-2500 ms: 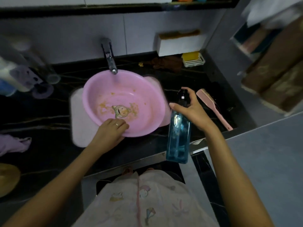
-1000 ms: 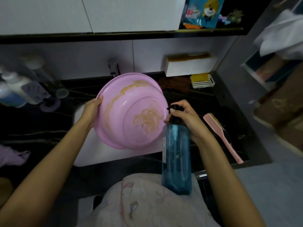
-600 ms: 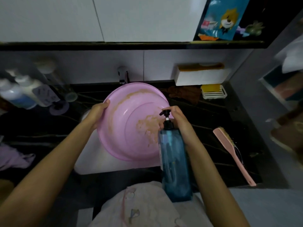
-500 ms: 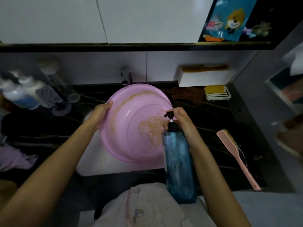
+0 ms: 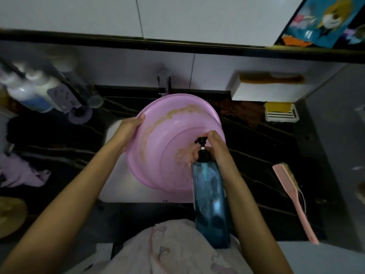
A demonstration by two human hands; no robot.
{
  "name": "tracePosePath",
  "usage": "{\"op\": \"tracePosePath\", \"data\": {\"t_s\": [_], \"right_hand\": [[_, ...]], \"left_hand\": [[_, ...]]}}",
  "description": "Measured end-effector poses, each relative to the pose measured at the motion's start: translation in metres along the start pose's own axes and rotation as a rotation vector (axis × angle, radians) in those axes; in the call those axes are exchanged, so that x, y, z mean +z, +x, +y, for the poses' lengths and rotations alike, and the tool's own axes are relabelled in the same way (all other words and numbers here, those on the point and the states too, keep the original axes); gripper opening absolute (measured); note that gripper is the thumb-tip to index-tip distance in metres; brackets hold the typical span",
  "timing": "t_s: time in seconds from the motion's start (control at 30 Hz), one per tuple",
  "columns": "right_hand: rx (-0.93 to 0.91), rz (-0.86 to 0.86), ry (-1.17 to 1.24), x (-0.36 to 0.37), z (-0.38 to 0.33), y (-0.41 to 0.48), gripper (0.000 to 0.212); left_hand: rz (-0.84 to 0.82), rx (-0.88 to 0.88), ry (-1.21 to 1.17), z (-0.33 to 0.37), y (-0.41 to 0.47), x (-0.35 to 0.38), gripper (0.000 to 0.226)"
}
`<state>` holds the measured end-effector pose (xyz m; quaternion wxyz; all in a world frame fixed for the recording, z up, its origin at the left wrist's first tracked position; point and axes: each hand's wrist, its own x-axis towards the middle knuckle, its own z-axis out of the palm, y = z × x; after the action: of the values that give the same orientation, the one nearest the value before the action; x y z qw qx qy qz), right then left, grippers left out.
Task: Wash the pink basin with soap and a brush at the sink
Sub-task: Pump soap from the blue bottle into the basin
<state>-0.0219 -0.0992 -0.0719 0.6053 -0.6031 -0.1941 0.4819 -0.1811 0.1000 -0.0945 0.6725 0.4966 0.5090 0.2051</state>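
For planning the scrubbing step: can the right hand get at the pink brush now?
Probably not yet: the right hand grips the blue soap bottle. The brush lies uncovered on the counter on that side, so the way looks free once the bottle is down.

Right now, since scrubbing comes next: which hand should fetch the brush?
Probably the right hand. The brush lies on the counter on that side, though it must first set down the soap bottle it holds. The left hand grips the rim of the tilted basin.
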Motion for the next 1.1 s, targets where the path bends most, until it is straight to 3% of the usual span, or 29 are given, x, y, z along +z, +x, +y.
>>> {"op": "tracePosePath", "data": {"t_s": [0.1, 0.53, 0.7, 0.8, 1.0, 1.1], "right_hand": [[0.023, 0.026, -0.007, 0.005, 0.0, 0.006, 0.033], [0.223, -0.009, -0.138, 0.018, 0.016, 0.008, 0.048], [0.315, 0.019, -0.001, 0.007, 0.013, 0.001, 0.045], [0.3, 0.042, 0.124, -0.007, 0.013, -0.006, 0.032], [0.315, 0.085, 0.258, -0.017, 0.0, -0.016, 0.029], [0.236, 0.074, 0.311, -0.024, -0.002, -0.019, 0.022]], "left_hand": [[0.006, 0.011, -0.006, 0.0, -0.002, 0.002, 0.022], [0.066, 0.01, -0.037, 0.007, -0.011, 0.01, 0.021], [0.075, 0.006, -0.02, 0.006, -0.012, 0.008, 0.02], [0.076, 0.006, -0.019, 0.006, -0.014, 0.009, 0.02], [0.085, 0.002, -0.013, 0.003, -0.014, 0.006, 0.02], [0.091, 0.009, -0.015, 0.001, -0.016, 0.006, 0.02]]}}
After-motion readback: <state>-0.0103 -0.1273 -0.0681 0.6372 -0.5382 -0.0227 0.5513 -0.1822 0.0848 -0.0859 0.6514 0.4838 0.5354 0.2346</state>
